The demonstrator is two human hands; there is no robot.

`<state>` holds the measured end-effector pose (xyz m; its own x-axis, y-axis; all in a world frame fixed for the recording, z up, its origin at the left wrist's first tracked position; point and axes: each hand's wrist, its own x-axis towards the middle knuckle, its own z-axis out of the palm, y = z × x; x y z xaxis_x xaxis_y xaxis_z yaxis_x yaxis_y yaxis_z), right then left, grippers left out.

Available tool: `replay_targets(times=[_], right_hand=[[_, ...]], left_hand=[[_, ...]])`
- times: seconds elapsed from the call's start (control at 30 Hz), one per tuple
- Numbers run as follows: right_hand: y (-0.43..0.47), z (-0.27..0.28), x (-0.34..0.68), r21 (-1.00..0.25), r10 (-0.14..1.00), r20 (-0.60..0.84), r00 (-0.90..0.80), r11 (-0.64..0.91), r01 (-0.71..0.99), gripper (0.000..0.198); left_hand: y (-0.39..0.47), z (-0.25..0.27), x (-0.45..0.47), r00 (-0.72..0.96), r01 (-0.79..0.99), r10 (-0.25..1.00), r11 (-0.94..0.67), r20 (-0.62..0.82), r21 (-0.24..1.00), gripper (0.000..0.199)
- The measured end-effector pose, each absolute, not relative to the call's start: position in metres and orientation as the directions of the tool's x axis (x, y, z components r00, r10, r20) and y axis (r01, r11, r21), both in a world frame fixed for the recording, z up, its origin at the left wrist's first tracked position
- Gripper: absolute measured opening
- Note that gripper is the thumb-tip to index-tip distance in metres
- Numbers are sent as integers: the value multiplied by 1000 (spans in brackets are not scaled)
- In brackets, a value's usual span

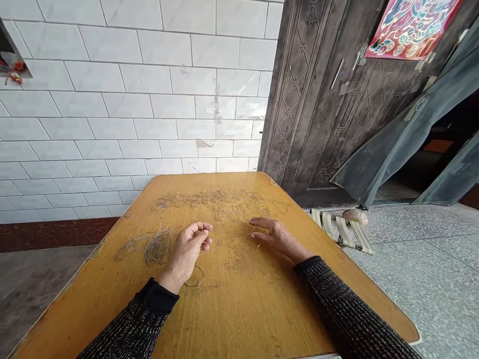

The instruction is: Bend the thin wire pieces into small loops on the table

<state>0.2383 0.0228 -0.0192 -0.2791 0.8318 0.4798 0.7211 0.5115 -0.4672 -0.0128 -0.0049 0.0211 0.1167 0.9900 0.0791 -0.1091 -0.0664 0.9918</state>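
Pressing thumb to forefinger, any hold unclear, the left hand (187, 249) has a wire tangle (157, 248) at nine o'clock; the right hand (276, 238), loosely spread, overlaps a wire loop (254, 247) at its nine.

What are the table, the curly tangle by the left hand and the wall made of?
Table: wood or a wood-look sheet, smooth and slightly glossy; fine grain lines show.
Curly tangle: probably bare metal wire, since the thin strands look silvery-grey; I can't be sure.
Wall: likely glazed ceramic tiles, white and shiny, with grey joint lines between them.
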Motion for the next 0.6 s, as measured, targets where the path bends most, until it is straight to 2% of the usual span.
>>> replay_targets(times=[0.2, 0.3, 0.37, 0.43, 0.5, 0.6], right_hand=[[18, -20, 234, -417, 827, 461, -322, 522, 744, 35], [16, -20, 231, -397, 805, 470, -362, 560, 727, 34], [15, -19, 230, -381, 768, 453, -453, 626, 681, 29], [15, -18, 229, -351, 734, 439, -518, 671, 653, 22], [15, -17, 230, -322, 716, 434, -547, 691, 648, 18], [17, -18, 230, -290, 720, 443, -534, 678, 675, 19]], left_hand=[[4, 26, -24, -3, -113, 988, -153, 154, 982, 14], [11, 30, -36, -14, -3, 975, -220, 220, 976, 12], [14, 32, -45, 89, 184, 970, -241, 228, 953, 13], [14, 35, -54, 254, 400, 952, -263, 169, 878, 15], [10, 37, -59, 393, 571, 914, -326, 98, 753, 17], [5, 38, -62, 496, 686, 862, -459, 99, 565, 17]])
